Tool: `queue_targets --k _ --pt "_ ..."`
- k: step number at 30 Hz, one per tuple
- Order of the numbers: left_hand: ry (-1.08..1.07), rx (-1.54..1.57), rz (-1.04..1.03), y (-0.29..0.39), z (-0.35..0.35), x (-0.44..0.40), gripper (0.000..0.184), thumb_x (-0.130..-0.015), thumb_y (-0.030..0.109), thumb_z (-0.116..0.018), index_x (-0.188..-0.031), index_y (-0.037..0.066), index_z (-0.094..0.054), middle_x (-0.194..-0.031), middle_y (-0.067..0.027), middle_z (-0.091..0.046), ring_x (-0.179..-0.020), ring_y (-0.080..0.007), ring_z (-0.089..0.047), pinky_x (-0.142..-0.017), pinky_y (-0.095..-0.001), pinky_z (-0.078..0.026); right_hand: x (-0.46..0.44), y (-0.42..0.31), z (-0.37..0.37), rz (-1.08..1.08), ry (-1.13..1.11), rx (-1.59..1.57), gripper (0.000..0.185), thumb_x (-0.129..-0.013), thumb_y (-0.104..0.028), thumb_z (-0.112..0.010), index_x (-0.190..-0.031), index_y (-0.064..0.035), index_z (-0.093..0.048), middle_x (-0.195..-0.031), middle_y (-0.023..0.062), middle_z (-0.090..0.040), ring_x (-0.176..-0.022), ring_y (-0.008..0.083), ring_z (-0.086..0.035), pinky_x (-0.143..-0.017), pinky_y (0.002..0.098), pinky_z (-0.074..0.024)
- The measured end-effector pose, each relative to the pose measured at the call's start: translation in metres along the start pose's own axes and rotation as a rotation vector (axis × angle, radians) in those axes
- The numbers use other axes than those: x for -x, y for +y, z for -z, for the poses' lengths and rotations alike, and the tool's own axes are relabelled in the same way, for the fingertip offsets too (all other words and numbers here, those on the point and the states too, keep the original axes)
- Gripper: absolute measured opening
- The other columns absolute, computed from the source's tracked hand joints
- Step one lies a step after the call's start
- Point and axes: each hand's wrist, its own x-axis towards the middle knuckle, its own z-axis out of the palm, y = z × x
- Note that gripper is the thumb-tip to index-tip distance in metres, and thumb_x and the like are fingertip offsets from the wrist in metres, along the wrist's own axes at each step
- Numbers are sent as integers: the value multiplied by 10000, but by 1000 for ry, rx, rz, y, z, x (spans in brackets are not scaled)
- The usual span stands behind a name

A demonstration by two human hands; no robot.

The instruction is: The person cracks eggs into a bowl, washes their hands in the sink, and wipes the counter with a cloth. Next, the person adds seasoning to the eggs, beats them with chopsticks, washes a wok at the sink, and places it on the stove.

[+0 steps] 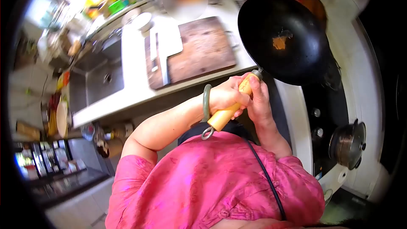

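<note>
Both my hands grip the yellow wooden handle (222, 118) of a large black wok (263, 23). My left hand (227, 95), with a green bangle at its wrist, is wrapped round the middle of the handle. Closer to the pan, my right hand (259, 101) closes on the handle from the other side. The wok is raised and tilted, its inside facing me, above the corner between counter and stove. A small brownish patch (279, 43) shows at its centre; I cannot tell what it is. A metal ring hangs at the handle's end.
A wooden cutting board (203, 51) with a knife (163, 61) and a white sheet-like thing lies on the counter, left of the wok. Further left is a metal sink (101, 76). A lidded pot (349, 144) stands on the stove at right. Bottles and jars crowd the back.
</note>
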Motion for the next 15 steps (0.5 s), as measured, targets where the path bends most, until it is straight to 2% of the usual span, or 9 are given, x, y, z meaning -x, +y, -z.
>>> queue_targets --k 3,7,10,14,15 --pt "149 58 -150 -25 30 104 267 -694 17 -551 -943 55 -462 -602 -42 -478 -410 -129 -476 -352 -257 -395 22 39 -88 -129 -251 19 362 -895 -367 -478 -937 -12 -530 -780 47 -570 -652 95 -534 -589 211 -437" --pt "413 160 -234 -64 64 227 267 -679 23 -560 -933 51 -483 -613 -50 -495 -411 -130 -483 -354 -255 -402 51 101 -199 -311 -413 -33 372 -907 -364 -444 -967 -3 -512 -796 74 -581 -666 113 -552 -607 222 -457" --pt "570 187 -255 -91 95 300 231 -669 43 -568 -892 36 -512 -620 -57 -510 -412 -134 -488 -358 -254 -406 70 140 -271 -453 -479 -67 346 -910 -334 -446 -991 -2 -502 -867 111 -580 -695 122 -562 -647 234 -468" --pt "814 287 -298 -121 133 372 175 -673 65 -586 -827 3 -531 -623 -68 -517 -428 -150 -506 -396 -259 -431 71 214 -339 -648 -621 -112 332 -918 -325 -432 -986 -5 -487 -754 59 -506 -588 120 -503 -449 240 -437" --pt "848 319 -315 -126 145 387 169 -678 64 -591 -823 3 -531 -622 -69 -513 -431 -154 -509 -401 -258 -435 72 224 -359 -666 -621 -77 327 -920 -323 -430 -976 -7 -491 -756 62 -506 -583 116 -500 -449 238 -433"
